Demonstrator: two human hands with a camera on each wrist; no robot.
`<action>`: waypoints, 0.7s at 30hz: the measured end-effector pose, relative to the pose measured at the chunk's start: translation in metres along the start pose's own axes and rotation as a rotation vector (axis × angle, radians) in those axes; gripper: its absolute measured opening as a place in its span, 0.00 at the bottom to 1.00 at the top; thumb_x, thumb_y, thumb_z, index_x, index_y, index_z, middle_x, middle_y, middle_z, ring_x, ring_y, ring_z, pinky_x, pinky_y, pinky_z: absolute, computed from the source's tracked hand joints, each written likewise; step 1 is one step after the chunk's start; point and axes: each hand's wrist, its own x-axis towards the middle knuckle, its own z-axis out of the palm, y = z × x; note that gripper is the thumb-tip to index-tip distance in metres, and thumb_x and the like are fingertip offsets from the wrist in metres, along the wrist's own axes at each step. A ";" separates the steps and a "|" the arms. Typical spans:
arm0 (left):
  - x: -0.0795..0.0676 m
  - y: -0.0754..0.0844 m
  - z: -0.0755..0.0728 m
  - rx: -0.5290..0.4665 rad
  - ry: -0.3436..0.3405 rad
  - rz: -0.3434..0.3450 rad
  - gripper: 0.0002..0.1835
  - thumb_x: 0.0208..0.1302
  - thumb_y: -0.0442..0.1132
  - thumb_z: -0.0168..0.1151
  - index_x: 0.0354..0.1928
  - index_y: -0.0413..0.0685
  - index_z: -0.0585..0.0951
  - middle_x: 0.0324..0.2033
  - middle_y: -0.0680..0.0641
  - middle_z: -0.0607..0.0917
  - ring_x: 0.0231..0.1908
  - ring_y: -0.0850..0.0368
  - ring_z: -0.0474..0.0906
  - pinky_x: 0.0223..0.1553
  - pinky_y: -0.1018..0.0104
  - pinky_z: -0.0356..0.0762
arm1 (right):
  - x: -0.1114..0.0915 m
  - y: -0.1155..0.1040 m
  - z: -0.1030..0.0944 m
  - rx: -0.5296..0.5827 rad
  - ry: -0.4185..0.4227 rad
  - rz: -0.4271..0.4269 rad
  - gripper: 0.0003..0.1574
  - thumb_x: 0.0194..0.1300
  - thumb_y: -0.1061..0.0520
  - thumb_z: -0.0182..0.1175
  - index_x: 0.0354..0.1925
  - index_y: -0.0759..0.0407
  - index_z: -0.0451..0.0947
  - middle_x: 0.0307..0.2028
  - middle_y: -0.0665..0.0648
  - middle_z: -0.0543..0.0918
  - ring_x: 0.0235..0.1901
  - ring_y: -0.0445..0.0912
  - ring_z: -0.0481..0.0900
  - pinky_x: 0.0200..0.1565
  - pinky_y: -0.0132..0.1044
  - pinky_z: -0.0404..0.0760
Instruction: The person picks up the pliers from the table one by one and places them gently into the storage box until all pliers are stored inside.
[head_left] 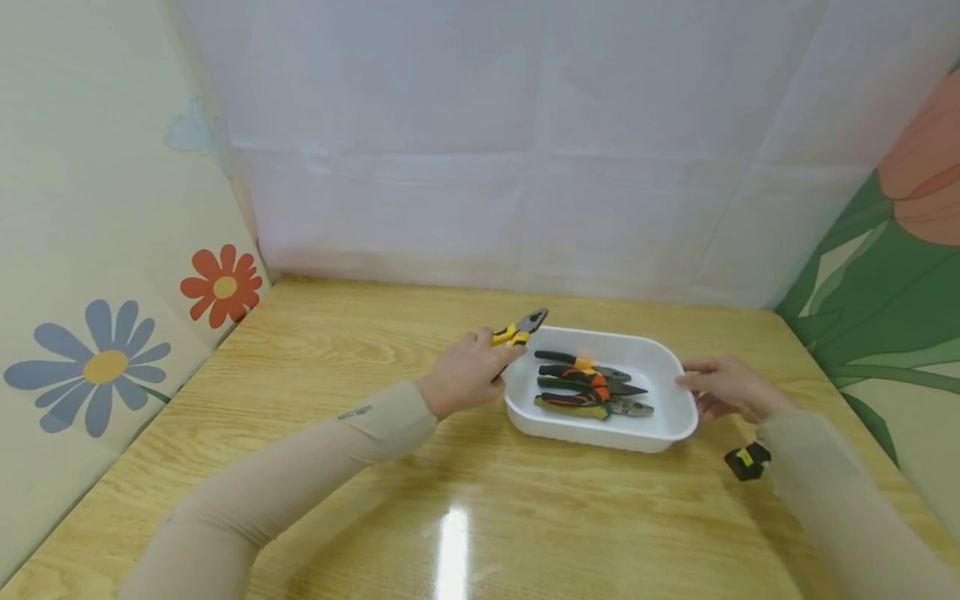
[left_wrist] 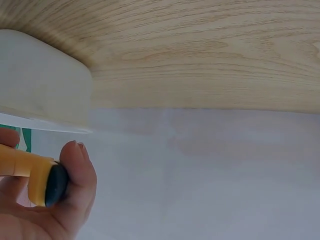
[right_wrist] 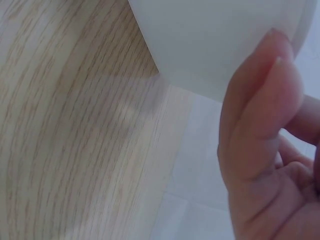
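Note:
A pair of yellow-and-black pliers point(head_left: 517, 328) is gripped by my left hand point(head_left: 468, 371), their grey jaws pointing up and away over the left end of a white plastic tray point(head_left: 600, 435). In the left wrist view, the fingers curl round a yellow handle point(left_wrist: 37, 181) with a dark end. Inside the tray lie several more pliers point(head_left: 592, 390), with black, orange and green handles on the left and metal jaws on the right. At the tray's right end, my right hand point(head_left: 731, 387) holds the rim. The right wrist view shows fingertips point(right_wrist: 280, 75) against the outer wall.
The tray stands on a wood-grain table point(head_left: 360, 350). A white sheet point(head_left: 450, 192) hangs behind it, and flower-patterned panels point(head_left: 97, 250) flank both sides. Beside the right wrist is a small black object point(head_left: 747, 461) with a yellow mark.

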 end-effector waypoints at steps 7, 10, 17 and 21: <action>0.005 0.002 0.003 0.003 -0.030 0.030 0.30 0.58 0.34 0.60 0.65 0.52 0.75 0.45 0.35 0.79 0.32 0.50 0.73 0.27 0.63 0.74 | 0.000 0.003 -0.001 0.022 -0.002 -0.024 0.36 0.73 0.59 0.51 0.67 0.82 0.51 0.28 0.54 0.79 0.22 0.43 0.78 0.27 0.35 0.81; 0.007 0.002 0.004 0.008 -0.038 0.047 0.30 0.57 0.34 0.59 0.65 0.53 0.75 0.45 0.35 0.79 0.33 0.50 0.72 0.26 0.63 0.73 | 0.000 0.005 -0.001 0.034 -0.006 -0.040 0.35 0.73 0.60 0.51 0.67 0.82 0.52 0.26 0.53 0.79 0.21 0.42 0.78 0.26 0.34 0.81; 0.011 0.003 0.006 0.028 -0.011 0.107 0.29 0.58 0.35 0.58 0.64 0.53 0.76 0.45 0.35 0.79 0.32 0.50 0.74 0.26 0.63 0.75 | 0.001 0.005 -0.001 0.036 -0.006 -0.038 0.35 0.73 0.60 0.51 0.66 0.82 0.53 0.26 0.53 0.79 0.21 0.42 0.78 0.26 0.34 0.81; 0.014 0.004 0.006 0.044 -0.016 0.147 0.29 0.59 0.35 0.58 0.65 0.54 0.75 0.43 0.36 0.80 0.32 0.51 0.73 0.27 0.64 0.74 | 0.002 0.005 -0.002 0.032 -0.008 -0.039 0.36 0.73 0.60 0.51 0.67 0.82 0.52 0.26 0.54 0.79 0.21 0.42 0.78 0.26 0.34 0.81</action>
